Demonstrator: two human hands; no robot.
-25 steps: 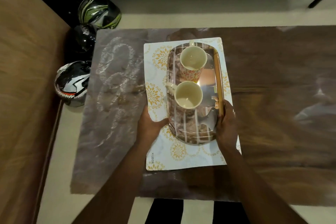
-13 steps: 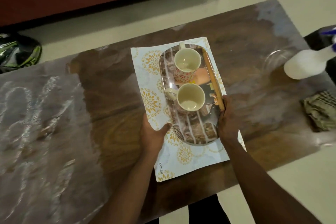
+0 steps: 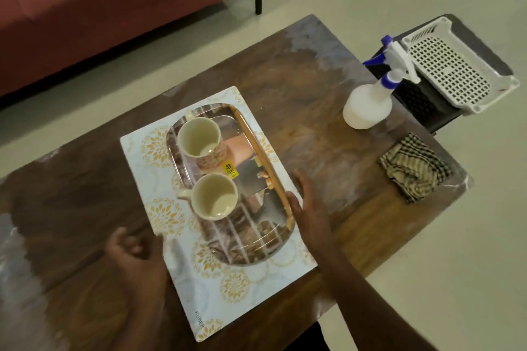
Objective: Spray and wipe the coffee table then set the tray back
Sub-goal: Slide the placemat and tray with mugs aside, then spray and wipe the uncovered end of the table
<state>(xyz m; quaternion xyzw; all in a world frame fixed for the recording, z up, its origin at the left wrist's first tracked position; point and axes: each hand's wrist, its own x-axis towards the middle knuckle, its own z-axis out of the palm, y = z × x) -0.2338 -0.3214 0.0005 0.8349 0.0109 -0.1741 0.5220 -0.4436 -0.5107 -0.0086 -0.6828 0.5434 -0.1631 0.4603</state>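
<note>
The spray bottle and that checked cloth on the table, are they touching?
Apart. The head view shows the spray bottle standing upright beyond the crumpled checked cloth, with a clear strip of bare coffee table between them.

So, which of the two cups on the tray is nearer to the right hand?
The plain cream cup, with its handle pointing left, is nearer the right hand. The patterned cup stands further up the tray.

We are showing a bare left hand [image 3: 134,255] and right hand [image 3: 306,205], forearms unsleeved, wearing no rings or watch.
</note>
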